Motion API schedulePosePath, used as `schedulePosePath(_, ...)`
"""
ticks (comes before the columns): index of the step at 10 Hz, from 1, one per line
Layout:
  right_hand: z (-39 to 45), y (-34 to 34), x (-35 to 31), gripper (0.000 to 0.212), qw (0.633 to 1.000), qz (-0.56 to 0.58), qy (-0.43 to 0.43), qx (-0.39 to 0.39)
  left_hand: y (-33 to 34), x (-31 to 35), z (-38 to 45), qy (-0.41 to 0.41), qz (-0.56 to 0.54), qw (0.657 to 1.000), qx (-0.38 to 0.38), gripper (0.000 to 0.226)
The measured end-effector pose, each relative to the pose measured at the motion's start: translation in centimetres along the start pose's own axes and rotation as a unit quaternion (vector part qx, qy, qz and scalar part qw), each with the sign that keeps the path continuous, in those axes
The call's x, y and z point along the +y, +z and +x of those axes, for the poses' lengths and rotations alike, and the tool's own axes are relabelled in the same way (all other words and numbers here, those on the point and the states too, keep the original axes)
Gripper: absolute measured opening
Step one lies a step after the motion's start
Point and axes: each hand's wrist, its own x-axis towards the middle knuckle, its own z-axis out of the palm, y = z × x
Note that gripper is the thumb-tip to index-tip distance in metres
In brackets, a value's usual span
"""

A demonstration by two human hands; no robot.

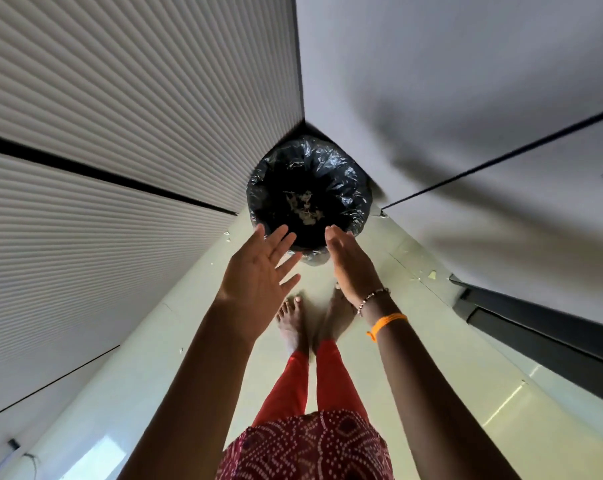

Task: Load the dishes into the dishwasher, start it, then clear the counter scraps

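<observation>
A round bin lined with a black plastic bag stands on the floor in the corner between two cabinet fronts. Pale scraps lie at its bottom. My left hand is held over the bin's near rim, palm up, fingers straight and spread, holding nothing. My right hand is beside it, edge-on, fingers straight, also holding nothing. The two hands are a little apart, both just above the bin's near edge.
Ribbed white cabinet fronts rise on the left, smooth grey ones on the right. Small bits of scrap lie on the pale floor near the right cabinet and beside the bin on the left. My bare feet stand just before the bin.
</observation>
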Motion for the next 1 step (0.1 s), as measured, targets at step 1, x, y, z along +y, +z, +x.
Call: schedulePosePath(1,-3.39,-3.44,-1.80,0.036,0.997,-0.030,0.057,-0.033,1.34,0.63,-2.76,0.017,0.087,0.995,0.035,0.047)
